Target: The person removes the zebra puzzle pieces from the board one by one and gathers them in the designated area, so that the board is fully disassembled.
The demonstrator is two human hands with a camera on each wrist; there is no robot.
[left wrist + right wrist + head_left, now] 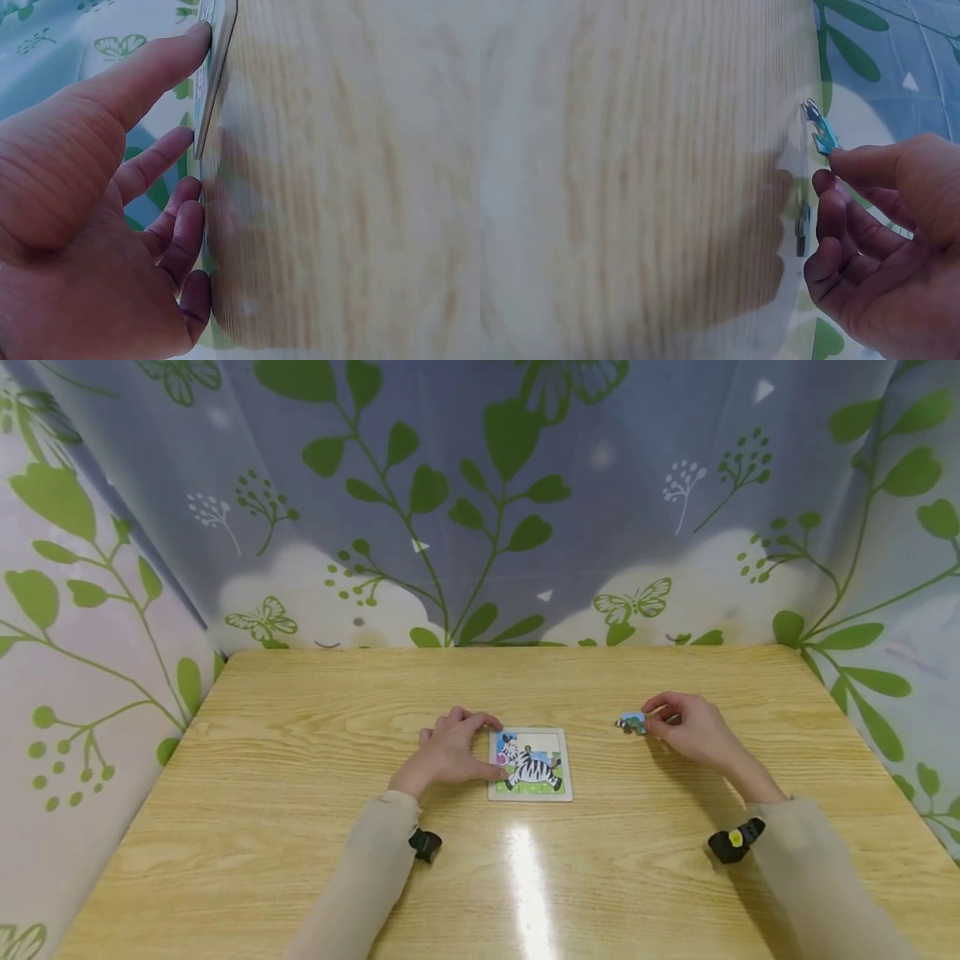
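A square zebra jigsaw puzzle [531,770] in a pale frame lies on the table, with a bare gap at its upper right. My left hand [452,752] is at its left side, fingers spread. Its thumb [169,60] rests on the puzzle near the lower left and its index finger reaches the upper left corner. To the right of the puzzle, my right hand [693,731] pinches a blue and green puzzle piece [632,722] between thumb and index finger, just over the table. A second small flat piece [802,229] shows below the fingers in the right wrist view.
The wood-grain table [300,710] stretches out on both sides of the puzzle. A curtain [480,510] printed with leaves and butterflies hangs behind its far edge and along both sides. Black straps with small devices [731,843] sit on both wrists.
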